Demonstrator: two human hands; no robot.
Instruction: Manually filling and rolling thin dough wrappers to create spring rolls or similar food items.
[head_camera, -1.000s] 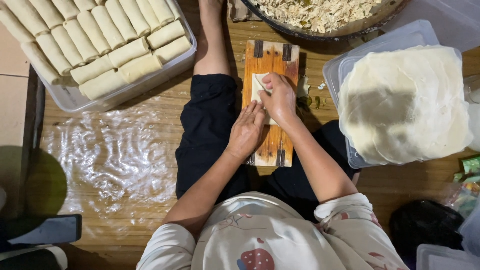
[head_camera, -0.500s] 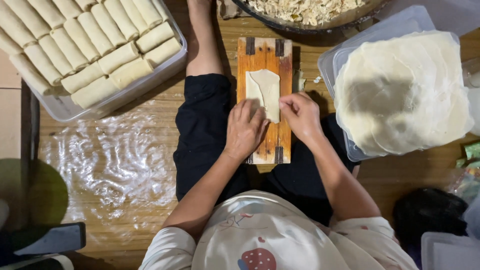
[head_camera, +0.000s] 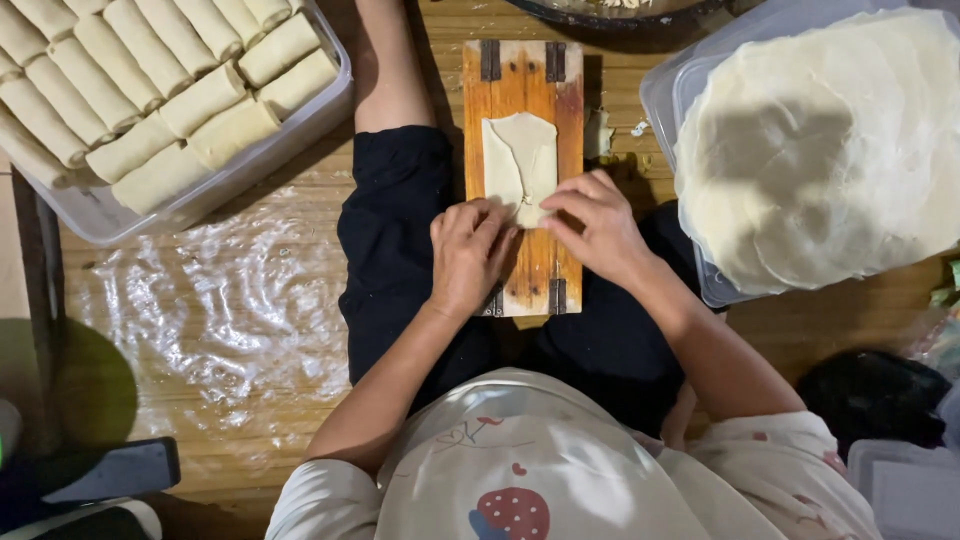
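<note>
A pale folded wrapper (head_camera: 521, 160) lies on a small wooden board (head_camera: 524, 80) that rests across my lap. My left hand (head_camera: 468, 252) presses on the wrapper's near left corner, fingers bent over it. My right hand (head_camera: 594, 226) pinches the near right edge of the same wrapper with thumb and forefinger. Both hands meet at the wrapper's near end. What is inside the fold is hidden.
A clear tray (head_camera: 300, 130) of several finished pale rolls (head_camera: 160, 90) sits at the upper left. A stack of round wrappers (head_camera: 820, 140) fills a clear container (head_camera: 660, 100) at right. A dark bowl (head_camera: 620, 12) stands beyond the board. Crinkled plastic sheet (head_camera: 200, 300) covers the floor at left.
My right hand came back from the board's right side onto the wrapper's near edge. The left hand shifted a little toward the wrapper. The view tilted slightly nearer.
</note>
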